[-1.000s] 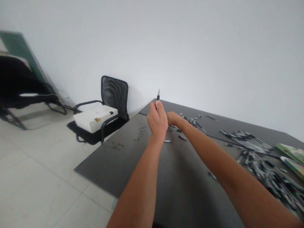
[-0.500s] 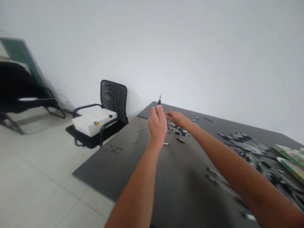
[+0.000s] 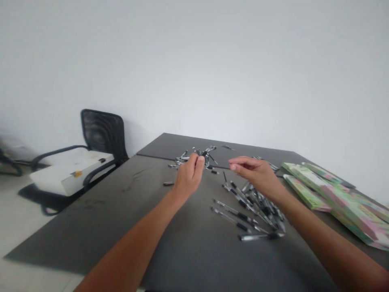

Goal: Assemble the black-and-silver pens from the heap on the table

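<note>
My left hand (image 3: 189,175) is closed around a pen (image 3: 204,153), whose dark end pokes out past the thumb, tilted up to the right. Most of that pen is hidden in the fist. To the right, my right hand (image 3: 257,172) is held with thumb and fingertips pinched together; whatever may be between them is too small to make out. Below and beside it lies a loose pile of clear pens with black grips (image 3: 258,202). A second scatter of pens (image 3: 182,159) lies behind my left hand.
Green and pink cardboard boxes (image 3: 334,194) lie on the right of the dark table (image 3: 182,251). Left of the table stands a black mesh chair (image 3: 103,129) with a white box (image 3: 69,170) on its seat. A pale wall rises behind.
The view has swung right, bringing the boxes and near pen pile further in. My hands have moved apart, the right one away to the right. The pen in my left hand now leans over.
</note>
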A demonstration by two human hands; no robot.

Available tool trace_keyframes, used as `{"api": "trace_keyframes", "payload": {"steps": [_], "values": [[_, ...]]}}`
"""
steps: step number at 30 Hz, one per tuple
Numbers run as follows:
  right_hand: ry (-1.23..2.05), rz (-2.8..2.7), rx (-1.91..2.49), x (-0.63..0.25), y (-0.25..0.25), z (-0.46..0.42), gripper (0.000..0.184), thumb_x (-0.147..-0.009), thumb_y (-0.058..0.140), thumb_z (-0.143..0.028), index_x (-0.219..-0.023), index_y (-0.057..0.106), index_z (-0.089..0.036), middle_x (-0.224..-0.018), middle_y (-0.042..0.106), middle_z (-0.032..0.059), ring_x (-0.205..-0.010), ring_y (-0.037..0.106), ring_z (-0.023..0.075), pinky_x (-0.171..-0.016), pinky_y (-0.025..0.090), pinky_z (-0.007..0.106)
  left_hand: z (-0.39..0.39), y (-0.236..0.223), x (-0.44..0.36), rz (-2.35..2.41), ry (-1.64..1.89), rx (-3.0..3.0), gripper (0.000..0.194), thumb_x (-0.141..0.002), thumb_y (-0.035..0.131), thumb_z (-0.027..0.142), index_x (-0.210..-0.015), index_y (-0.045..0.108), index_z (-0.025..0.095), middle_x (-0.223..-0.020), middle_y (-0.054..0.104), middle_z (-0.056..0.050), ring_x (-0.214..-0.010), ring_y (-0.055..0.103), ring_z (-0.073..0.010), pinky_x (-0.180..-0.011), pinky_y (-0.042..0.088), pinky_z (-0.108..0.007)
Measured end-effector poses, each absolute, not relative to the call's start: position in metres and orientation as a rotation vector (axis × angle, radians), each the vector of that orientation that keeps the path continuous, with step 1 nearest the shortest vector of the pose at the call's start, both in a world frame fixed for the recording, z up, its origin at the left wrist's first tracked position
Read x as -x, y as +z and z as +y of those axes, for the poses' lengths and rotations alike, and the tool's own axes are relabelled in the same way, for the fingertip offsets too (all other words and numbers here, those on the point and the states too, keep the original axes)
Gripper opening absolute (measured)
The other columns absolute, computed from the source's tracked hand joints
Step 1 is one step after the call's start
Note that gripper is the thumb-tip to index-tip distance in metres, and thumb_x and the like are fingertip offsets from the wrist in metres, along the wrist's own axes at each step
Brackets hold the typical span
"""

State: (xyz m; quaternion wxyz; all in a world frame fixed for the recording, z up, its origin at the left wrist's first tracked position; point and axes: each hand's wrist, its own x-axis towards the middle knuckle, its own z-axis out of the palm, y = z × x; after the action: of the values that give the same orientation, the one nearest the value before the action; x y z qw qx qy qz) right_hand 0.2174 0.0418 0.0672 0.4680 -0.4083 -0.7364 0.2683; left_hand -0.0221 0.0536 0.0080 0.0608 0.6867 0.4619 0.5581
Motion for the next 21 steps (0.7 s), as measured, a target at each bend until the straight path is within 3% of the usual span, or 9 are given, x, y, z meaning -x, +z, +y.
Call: {"api": "trace_keyframes", "payload": {"steps": [6, 11, 15, 18, 21], "values": [[0.988, -1.549, 0.900, -0.241, 0.051, 0.024, 0.034, -0.083, 0.086, -0.053, -0.108, 0.087, -0.030, -0.066, 0.058, -0.0041, -0.058, 0.038, 0.0109, -0.054, 0.028, 0.027, 0.030, 0.007, 0.001, 1.288, 1.503, -2.245, 0.032, -0.111, 0.039, 0.044, -0.086, 0.048, 0.026, -0.064, 0.051, 0.005, -0.059, 0.053, -0.0171, -0.062, 0.033, -0.030], [1.089, -1.474, 0.841, -0.254, 0.050, 0.011, 0.025, -0.081, 0.086, -0.048, -0.098, 0.087, -0.030, -0.060, 0.050, -0.0052, -0.055, 0.032, 0.0107, -0.052, 0.022, 0.028, 0.010, 0.004, -0.015, 1.205, 1.292, -2.330, 0.033, -0.111, 0.038, 0.046, -0.087, 0.050, 0.026, -0.062, 0.054, 0.005, -0.056, 0.053, -0.0171, -0.059, 0.035, -0.031], [0.985, -1.530, 0.849, -0.259, 0.052, 0.007, 0.016, -0.084, 0.084, -0.045, -0.092, 0.086, -0.032, -0.069, 0.061, -0.0022, -0.053, 0.031, 0.0107, -0.049, 0.024, 0.029, 0.001, 0.004, -0.020, 1.172, 1.252, -2.339, 0.031, -0.109, 0.042, 0.044, -0.087, 0.051, 0.026, -0.060, 0.053, 0.005, -0.053, 0.052, -0.0162, -0.057, 0.035, -0.030], [0.890, -1.575, 0.811, -0.260, 0.052, 0.007, 0.009, -0.085, 0.085, -0.041, -0.090, 0.086, -0.033, -0.090, 0.073, 0.0006, -0.056, 0.039, 0.0106, -0.049, 0.030, 0.030, -0.003, 0.005, -0.022, 1.150, 1.281, -2.343, 0.028, -0.109, 0.044, 0.040, -0.086, 0.051, 0.026, -0.060, 0.053, 0.006, -0.052, 0.051, -0.0150, -0.056, 0.034, -0.029], [0.851, -1.595, 0.793, -0.261, 0.052, 0.008, 0.007, -0.086, 0.084, -0.040, -0.090, 0.085, -0.034, -0.094, 0.073, 0.0011, -0.060, 0.046, 0.0116, -0.051, 0.035, 0.030, -0.005, 0.006, -0.023, 1.131, 1.289, -2.365, 0.025, -0.109, 0.045, 0.037, -0.088, 0.052, 0.026, -0.060, 0.053, 0.006, -0.052, 0.051, -0.0143, -0.056, 0.034, -0.029]]}}
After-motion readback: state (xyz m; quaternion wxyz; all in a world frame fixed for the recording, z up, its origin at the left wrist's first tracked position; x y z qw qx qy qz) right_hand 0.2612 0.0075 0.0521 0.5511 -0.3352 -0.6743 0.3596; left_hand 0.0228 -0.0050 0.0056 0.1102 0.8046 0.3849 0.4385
